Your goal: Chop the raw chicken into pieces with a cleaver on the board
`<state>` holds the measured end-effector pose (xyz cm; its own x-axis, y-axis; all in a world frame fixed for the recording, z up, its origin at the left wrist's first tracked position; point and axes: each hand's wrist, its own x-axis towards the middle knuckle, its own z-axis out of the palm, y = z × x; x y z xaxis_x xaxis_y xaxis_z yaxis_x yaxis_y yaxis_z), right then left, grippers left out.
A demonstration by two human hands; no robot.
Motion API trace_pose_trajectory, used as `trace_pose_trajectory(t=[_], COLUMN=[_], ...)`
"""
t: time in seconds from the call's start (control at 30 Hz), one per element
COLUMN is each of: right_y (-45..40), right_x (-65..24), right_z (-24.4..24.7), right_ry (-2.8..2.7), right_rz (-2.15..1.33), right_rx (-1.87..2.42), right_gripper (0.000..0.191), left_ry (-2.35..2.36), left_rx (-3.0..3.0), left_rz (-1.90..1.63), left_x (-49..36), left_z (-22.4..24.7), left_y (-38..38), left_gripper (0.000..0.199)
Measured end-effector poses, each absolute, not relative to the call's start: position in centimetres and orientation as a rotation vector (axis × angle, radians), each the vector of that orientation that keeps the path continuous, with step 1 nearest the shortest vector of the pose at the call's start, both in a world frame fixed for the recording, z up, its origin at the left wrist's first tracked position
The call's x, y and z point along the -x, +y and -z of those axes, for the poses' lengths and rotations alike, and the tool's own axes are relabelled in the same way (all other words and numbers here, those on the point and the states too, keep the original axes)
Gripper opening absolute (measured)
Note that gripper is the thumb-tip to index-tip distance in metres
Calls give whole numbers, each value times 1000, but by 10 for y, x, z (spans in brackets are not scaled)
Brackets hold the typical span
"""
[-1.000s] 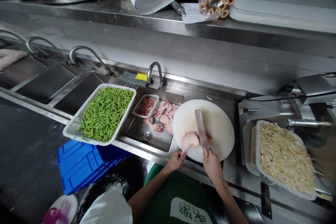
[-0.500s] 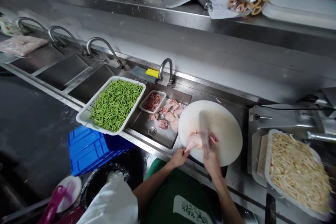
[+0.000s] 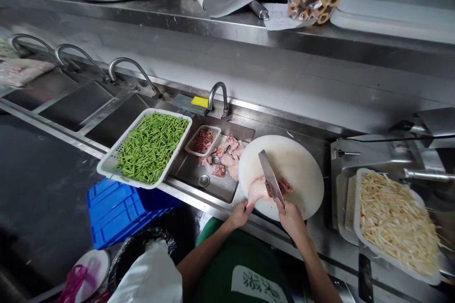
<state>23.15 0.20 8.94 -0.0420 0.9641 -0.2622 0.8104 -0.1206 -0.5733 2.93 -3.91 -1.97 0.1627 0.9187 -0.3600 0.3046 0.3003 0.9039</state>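
Observation:
A raw chicken leg [image 3: 258, 190] lies on the round white cutting board [image 3: 302, 165], near its front left part. My left hand [image 3: 241, 214] is closed on the leg's left end at the board's edge. In my right hand [image 3: 290, 218] is the handle of a cleaver [image 3: 269, 174], its blade across the meat. To the right of the blade shows a red cut end [image 3: 285, 185]. More raw chicken pieces [image 3: 231, 156] lie in the sink left of the board, beside a small white basket of chopped meat [image 3: 204, 140].
A white basket of green beans [image 3: 152, 147] rests across the sink edge at left. Bean sprouts [image 3: 394, 222] fill a container at right. A faucet [image 3: 218, 92] stands behind the sink; blue crates [image 3: 113, 213] are below left. A metal shelf [image 3: 227, 28] crosses above.
The cleaver was blurred by motion and now shows sharply, its blade tilted across the meat. A red cut face is now visible beside it. The whole view has shifted slightly.

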Motion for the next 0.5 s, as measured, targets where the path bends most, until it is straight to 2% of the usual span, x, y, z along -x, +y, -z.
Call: trace_pose_trajectory(t=[0.07, 0.13, 0.23, 0.33, 0.5], right_y=[5, 12, 25, 36, 42], right_x=[-221, -219, -230, -252, -272], right_z=[-92, -87, -68, -54, -66], right_ry=[-1889, -1780, -1408, -1070, -964], right_rz=[-864, -980, -1434, -1861, -1964], right_rx=[1962, 1970, 1990, 1818, 1684], right_gripper=[51, 47, 42, 42, 44], left_ry=[1432, 1483, 1520, 1536, 1570], left_rx=[-1261, -1279, -1285, -1297, -1333], left_rz=[-708, -732, -701, -663, -628], left_x=[-27, -22, -12, -7, -6], left_z=[18, 17, 19, 22, 18], left_y=[-38, -35, -32, -30, -28], left_gripper=[62, 61, 60, 57, 49])
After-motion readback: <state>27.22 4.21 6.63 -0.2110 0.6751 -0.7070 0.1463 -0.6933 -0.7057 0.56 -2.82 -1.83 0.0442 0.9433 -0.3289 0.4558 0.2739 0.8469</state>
